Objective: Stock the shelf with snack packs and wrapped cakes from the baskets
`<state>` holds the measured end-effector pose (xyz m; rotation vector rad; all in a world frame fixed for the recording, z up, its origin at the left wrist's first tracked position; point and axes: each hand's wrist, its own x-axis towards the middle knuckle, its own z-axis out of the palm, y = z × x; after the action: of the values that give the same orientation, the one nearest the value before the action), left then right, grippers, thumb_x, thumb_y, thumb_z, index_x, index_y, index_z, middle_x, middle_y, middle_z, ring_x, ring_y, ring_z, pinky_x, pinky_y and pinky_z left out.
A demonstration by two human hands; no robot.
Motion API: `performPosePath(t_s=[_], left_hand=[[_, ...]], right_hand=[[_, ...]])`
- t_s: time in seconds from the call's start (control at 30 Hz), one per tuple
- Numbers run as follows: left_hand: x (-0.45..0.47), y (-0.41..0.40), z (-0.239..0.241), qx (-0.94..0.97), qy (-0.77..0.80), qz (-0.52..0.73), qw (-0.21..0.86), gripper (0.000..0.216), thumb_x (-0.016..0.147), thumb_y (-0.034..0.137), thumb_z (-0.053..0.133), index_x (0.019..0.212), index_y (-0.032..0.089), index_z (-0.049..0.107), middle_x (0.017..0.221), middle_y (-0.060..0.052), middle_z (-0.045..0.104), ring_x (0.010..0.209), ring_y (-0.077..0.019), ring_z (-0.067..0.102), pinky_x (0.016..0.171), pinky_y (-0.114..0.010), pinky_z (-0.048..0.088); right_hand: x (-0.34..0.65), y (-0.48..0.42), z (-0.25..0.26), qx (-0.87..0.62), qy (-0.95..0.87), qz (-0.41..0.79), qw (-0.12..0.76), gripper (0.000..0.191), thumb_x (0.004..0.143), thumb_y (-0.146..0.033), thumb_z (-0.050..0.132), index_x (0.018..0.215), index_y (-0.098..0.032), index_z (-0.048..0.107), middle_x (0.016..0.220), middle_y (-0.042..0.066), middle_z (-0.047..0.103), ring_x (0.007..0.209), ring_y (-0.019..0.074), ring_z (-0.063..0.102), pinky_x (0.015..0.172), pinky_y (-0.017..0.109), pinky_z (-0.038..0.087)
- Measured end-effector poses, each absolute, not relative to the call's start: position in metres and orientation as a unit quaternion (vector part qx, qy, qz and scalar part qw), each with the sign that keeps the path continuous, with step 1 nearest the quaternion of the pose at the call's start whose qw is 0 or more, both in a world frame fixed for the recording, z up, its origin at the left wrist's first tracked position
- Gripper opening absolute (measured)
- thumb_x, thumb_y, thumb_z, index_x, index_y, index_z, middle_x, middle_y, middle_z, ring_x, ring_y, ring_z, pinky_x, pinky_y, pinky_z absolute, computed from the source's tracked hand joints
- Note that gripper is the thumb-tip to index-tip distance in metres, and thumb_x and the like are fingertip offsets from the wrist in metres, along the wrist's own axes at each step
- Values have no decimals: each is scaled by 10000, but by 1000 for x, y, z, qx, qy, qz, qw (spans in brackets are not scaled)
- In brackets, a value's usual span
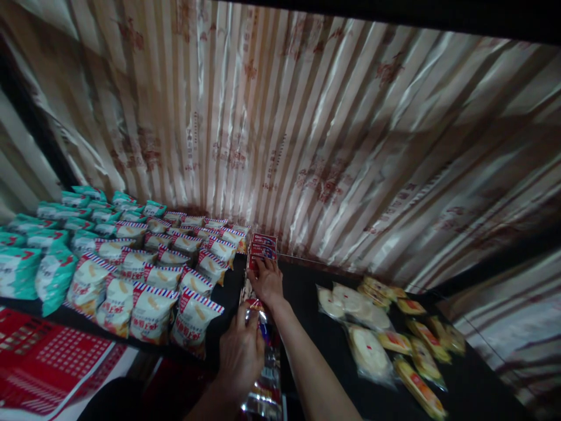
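A narrow row of red packages (263, 241) with blue and white print runs from the curtain towards me along a black surface. Across its far part lies my right hand (267, 283), fingers spread and bent a little over the packages. Closer to me, my left hand (241, 348) has its fingers curled round a shiny foil packet (265, 330) with red and purple on it. More glossy foil packets (265, 389) show below, partly covered by my left hand and right forearm.
White snack bags (151, 310) with striped tops stand in rows at left, beside teal bags (55, 272). On the right lie clear packs of pale round flat items (370, 351) and yellow packs (418, 386). A printed curtain (280, 134) hangs behind; a red sheet (48, 356) is at lower left.
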<state>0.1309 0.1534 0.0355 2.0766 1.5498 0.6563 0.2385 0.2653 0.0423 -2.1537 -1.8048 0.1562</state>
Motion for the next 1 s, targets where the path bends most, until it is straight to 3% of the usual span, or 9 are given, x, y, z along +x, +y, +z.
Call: performPosePath(t_s=[0.17,0.33,0.5,0.6,0.7,0.8,0.9,1.0], left_hand=[[128,153,40,752,565,251,229,435,803,135,387,1197,233,542,1296,-70,470,1061,-218,543,876,-319,466],[126,147,46,766,543,262,223,397,797,123,401,1155,186,560,1288,-98,467,1098,-221,526,926,-330,449],[100,125,41,777,466,339,255,354,814,112,363,1075,164,597,1173,-92,556,1068,-182,548,947,-304,441],[71,92,20,791,399,362,289,368,803,90,340,1040,172,610,1055,-83,619,1014,-156,573,925,-276,450],[41,50,-15,793,388,321,344,350,809,113,342,998,199,625,990,-75,646,964,-149,595,889,-267,468],[20,17,-55,767,443,230,404,359,793,129,360,1018,213,627,1086,-76,628,1003,-159,592,911,-285,454],[10,4,-91,686,559,164,436,362,739,134,426,1039,168,626,1154,-110,609,1062,-208,576,949,-333,425],[11,7,-109,585,624,121,504,290,731,164,500,983,176,643,1058,-79,669,1042,-231,593,933,-335,434]], right_hand=[[240,265,48,-741,-633,54,215,370,851,-338,467,1164,-185,590,1355,137,455,1296,269,331,1019,442,277],[242,246,58,-682,-648,23,340,334,850,-259,436,1105,-141,615,1285,127,518,1252,217,395,1043,378,303],[228,177,61,-631,-594,44,497,350,869,-323,401,1128,-153,562,1106,106,625,1025,184,576,927,343,433],[210,109,48,-625,-556,88,540,346,867,-347,426,1137,-161,534,987,91,660,883,176,626,820,324,487],[188,44,21,-636,-560,181,499,288,865,-342,433,1049,-180,584,817,56,678,752,166,643,723,287,508],[166,6,-18,-640,-587,288,404,287,867,-339,401,937,-192,636,830,61,695,745,167,653,698,262,510],[151,-6,-60,-683,-575,370,257,313,841,-236,410,1049,-164,633,1010,94,686,919,197,648,829,292,493],[146,-13,-94,-737,-539,383,135,377,751,-114,504,1106,-158,624,1121,123,646,1088,266,577,949,378,432]])
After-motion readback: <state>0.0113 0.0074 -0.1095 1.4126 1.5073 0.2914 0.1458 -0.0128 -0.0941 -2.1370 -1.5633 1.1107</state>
